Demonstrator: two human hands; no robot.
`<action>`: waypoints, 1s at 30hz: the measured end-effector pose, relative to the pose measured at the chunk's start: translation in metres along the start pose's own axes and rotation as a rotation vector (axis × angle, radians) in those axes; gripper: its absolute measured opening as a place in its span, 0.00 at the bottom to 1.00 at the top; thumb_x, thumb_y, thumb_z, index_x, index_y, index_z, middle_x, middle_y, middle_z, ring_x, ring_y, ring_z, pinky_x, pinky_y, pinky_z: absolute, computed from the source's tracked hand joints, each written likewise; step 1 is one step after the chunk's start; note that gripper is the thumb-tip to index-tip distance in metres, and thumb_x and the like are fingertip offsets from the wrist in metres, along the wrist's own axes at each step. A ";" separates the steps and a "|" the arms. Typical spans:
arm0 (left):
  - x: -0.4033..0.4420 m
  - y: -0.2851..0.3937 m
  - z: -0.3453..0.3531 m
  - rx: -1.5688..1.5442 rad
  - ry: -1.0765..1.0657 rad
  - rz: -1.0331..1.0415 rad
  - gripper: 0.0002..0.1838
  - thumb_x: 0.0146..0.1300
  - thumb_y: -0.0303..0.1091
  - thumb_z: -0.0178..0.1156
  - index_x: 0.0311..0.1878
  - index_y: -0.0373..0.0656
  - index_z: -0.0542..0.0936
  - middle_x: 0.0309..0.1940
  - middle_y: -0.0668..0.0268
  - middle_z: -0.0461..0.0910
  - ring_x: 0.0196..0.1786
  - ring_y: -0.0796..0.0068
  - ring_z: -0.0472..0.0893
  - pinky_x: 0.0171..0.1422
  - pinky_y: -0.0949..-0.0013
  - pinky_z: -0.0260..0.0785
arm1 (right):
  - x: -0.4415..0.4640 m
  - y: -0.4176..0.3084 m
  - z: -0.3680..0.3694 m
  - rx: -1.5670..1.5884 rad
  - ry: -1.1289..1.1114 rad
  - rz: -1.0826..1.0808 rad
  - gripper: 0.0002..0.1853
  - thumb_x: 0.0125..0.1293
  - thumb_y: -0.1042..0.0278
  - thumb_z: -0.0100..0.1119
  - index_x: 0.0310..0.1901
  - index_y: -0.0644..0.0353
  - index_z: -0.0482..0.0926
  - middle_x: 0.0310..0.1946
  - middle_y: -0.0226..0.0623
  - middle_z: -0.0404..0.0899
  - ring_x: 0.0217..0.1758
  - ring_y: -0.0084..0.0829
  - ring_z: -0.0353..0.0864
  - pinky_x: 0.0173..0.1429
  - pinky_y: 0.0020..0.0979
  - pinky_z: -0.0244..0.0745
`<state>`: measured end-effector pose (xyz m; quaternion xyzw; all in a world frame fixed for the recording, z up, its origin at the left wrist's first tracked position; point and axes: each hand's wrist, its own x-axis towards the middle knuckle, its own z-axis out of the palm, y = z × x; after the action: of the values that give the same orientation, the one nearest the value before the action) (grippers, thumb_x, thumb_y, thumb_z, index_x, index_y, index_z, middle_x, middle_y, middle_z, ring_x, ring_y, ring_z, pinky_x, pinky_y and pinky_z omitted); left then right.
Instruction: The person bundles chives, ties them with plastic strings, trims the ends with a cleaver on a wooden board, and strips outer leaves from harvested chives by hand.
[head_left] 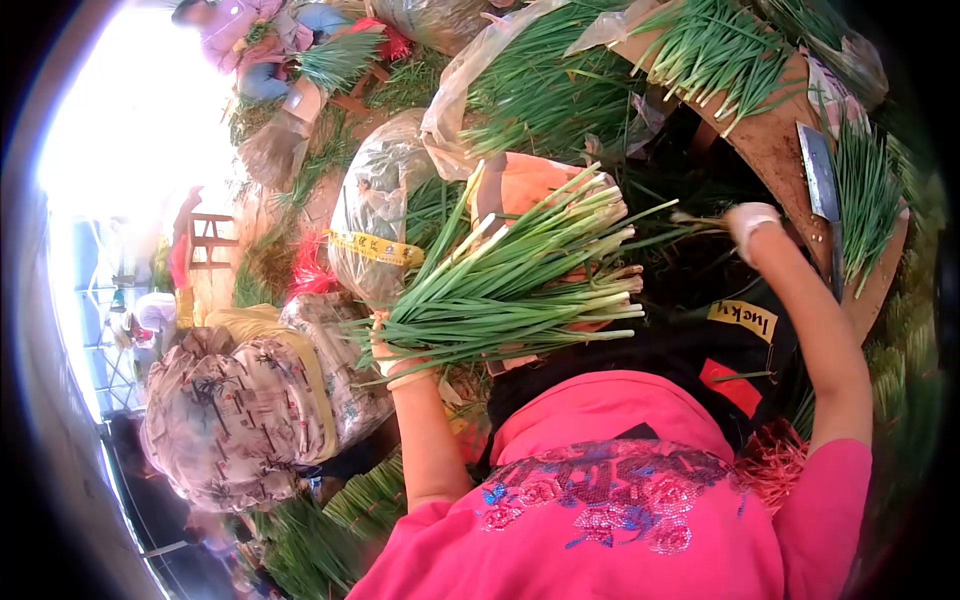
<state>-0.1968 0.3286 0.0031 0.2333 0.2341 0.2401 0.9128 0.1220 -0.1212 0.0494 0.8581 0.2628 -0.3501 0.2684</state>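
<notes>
My left hand, in a pale glove, is closed around the leafy end of a large bunch of green chives. The white stem ends of the bunch point right, and some stems splay upward. To the right, my right hand, also gloved, is closed on a few thin brownish chive stalks that stick out to its left. Its fingertips are partly hidden. The bunch lies above my lap, over an orange and grey cloth.
A curved wooden board at upper right bears a cleaver and bundles of chives. Plastic bags of chives stand ahead. A person in a patterned top bends at left; another person sits at upper left.
</notes>
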 end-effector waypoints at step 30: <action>0.009 -0.002 -0.018 -0.255 -0.244 0.000 0.15 0.66 0.44 0.50 0.49 0.47 0.76 0.45 0.67 0.77 0.51 0.68 0.74 0.59 0.63 0.67 | -0.115 -0.064 -0.030 0.392 0.830 -0.374 0.27 0.59 0.41 0.55 0.47 0.56 0.81 0.48 0.37 0.79 0.53 0.35 0.76 0.57 0.39 0.66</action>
<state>-0.1989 0.3375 -0.0148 0.1431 0.0890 0.2378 0.9566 0.0236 -0.0861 0.1350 0.8975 0.4264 -0.0640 -0.0926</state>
